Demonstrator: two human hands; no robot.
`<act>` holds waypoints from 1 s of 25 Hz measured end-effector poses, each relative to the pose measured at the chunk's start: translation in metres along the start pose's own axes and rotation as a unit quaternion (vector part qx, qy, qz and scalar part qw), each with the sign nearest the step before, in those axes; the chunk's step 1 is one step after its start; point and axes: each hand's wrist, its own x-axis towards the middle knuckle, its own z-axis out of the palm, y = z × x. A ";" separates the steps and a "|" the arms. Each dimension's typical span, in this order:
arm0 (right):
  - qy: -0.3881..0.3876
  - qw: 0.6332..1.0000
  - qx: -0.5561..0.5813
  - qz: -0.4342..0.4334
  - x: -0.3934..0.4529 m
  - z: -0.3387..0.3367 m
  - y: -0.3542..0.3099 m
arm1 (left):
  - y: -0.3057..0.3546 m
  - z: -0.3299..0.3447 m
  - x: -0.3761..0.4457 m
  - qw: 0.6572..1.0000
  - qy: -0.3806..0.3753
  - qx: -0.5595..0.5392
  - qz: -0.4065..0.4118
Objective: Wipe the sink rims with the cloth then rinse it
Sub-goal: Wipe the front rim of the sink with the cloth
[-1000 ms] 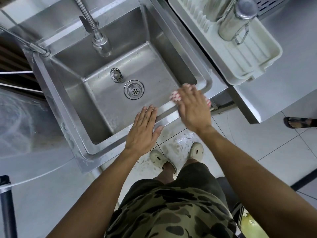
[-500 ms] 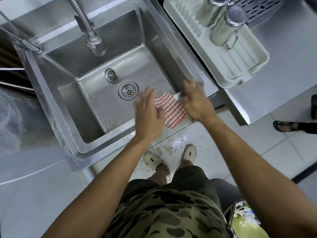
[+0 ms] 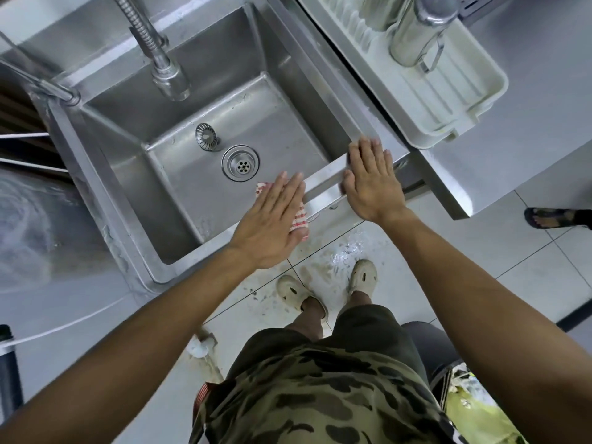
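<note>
Left hand (image 3: 272, 219) lies flat, fingers straight, pressing the red-and-white checked cloth (image 3: 298, 219) onto the front rim of the sink (image 3: 323, 181); only the cloth's edges show past the palm and fingertips. Right hand (image 3: 371, 181) is also flat and open, empty, resting on the same rim near the front right corner, just beside the dish tray (image 3: 474, 100). Step in hand looks like wiping the front rim. To do it well: keep the palm flat and the pressure even so the cloth slides with the hand instead of bunching, run it along the whole rim to the left corner, overlap the passes, and keep the cloth from slipping off the outer edge toward the floor. The right hand can brace. Side and back rims likely need a pass; the tap (image 3: 166, 75) sits over the basin for rinsing the cloth after.
</note>
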 end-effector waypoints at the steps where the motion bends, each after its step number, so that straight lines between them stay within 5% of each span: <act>1: 0.003 1.000 0.009 0.020 0.000 0.002 -0.008 | 0.013 0.000 0.004 0.997 -0.017 -0.044 -0.066; 4: 0.031 0.999 0.017 0.036 -0.005 0.011 -0.021 | 0.044 0.006 0.021 0.976 -0.024 -0.112 -0.187; 10: 0.021 1.000 -0.003 0.015 -0.006 0.012 -0.019 | 0.012 0.023 -0.031 0.991 0.023 -0.071 -0.114; 14: -0.003 0.999 -0.002 0.039 -0.009 0.009 -0.024 | -0.031 0.025 -0.112 0.988 -0.034 -0.067 -0.132; 21: -0.038 0.998 0.023 0.047 -0.005 0.005 -0.022 | 0.039 0.005 0.050 0.994 -0.004 -0.075 -0.084; 25: -0.049 0.998 0.035 0.011 -0.007 0.000 -0.010 | 0.033 0.014 0.036 0.996 0.013 -0.055 -0.069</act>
